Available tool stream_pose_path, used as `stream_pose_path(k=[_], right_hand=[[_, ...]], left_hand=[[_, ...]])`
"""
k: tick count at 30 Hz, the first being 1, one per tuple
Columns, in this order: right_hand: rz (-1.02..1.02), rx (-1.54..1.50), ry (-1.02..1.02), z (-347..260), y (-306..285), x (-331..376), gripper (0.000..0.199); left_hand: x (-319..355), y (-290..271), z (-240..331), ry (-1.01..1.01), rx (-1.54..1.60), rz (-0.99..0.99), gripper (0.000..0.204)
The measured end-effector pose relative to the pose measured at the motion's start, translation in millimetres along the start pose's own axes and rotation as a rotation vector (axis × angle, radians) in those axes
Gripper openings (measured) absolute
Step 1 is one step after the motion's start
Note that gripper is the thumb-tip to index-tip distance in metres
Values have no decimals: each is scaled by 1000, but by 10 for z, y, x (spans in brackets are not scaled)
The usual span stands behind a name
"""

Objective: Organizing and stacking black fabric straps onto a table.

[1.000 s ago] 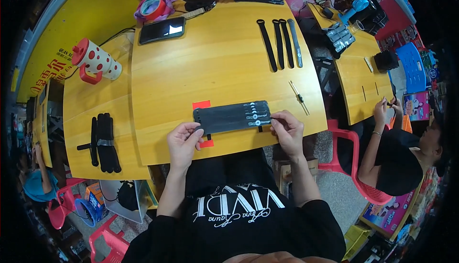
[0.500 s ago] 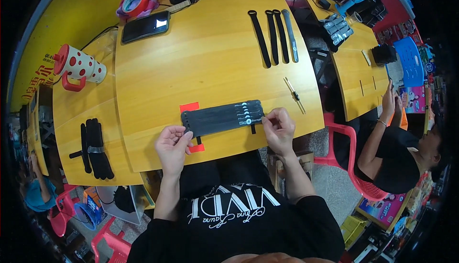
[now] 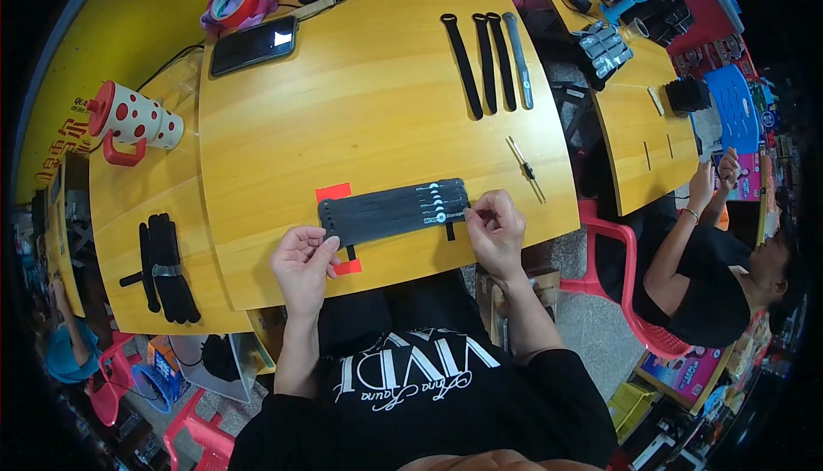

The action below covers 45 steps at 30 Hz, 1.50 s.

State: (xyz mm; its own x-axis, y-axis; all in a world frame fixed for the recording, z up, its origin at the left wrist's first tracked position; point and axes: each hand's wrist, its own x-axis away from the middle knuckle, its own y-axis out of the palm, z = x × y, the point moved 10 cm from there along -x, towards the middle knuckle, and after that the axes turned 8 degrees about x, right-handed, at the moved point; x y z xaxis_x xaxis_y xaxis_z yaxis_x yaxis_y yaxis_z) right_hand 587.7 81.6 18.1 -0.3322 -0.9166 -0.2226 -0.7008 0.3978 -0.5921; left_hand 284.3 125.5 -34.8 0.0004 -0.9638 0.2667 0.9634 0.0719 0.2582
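The left hand [image 3: 303, 267] and right hand [image 3: 500, 233] pinched the two ends of a row of black straps [image 3: 381, 216]; it lay on the yellow worktop [image 3: 343, 120], close to the near edge.

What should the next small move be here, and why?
Perhaps fold the black tab nearest the right hand up over the strap stack: it sticks out past the stack's near edge, and the left hand is at the opposite end.

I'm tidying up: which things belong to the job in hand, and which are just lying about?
Job in hand, likely:
black strap row, between left hand and right hand
red tape patches
loose straps
banded strap bundle

Lying about, seemingly:
phone
spotted tumbler
tape roll
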Motion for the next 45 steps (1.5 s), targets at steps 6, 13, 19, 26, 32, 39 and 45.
stream_pose_path(k=[6, 13, 19, 26, 32, 39, 45], right_hand=[[7, 33, -9, -54, -4, -21, 19], [-3, 42, 11, -22, 18, -66, 18], [-35, 35, 42, 9, 43, -58, 16], [-35, 47, 61, 66, 41, -63, 16], [-27, 30, 73, 69, 56, -74, 16], [-42, 35, 81, 68, 63, -102, 16], [-60, 70, 47, 12, 66, -103, 14]], left_hand=[[-2, 5, 1, 3, 16, -9, 16], [-13, 4, -21, 6, 6, -4, 15], [9, 3, 9, -7, 1, 4, 15], [-9, 11, 8, 25, 24, 11, 15], [-12, -12, -28, -1, 13, -2, 14], [-7, 14, 30, 3, 20, 18, 14], [60, 16, 58, -1, -126, 53, 13]])
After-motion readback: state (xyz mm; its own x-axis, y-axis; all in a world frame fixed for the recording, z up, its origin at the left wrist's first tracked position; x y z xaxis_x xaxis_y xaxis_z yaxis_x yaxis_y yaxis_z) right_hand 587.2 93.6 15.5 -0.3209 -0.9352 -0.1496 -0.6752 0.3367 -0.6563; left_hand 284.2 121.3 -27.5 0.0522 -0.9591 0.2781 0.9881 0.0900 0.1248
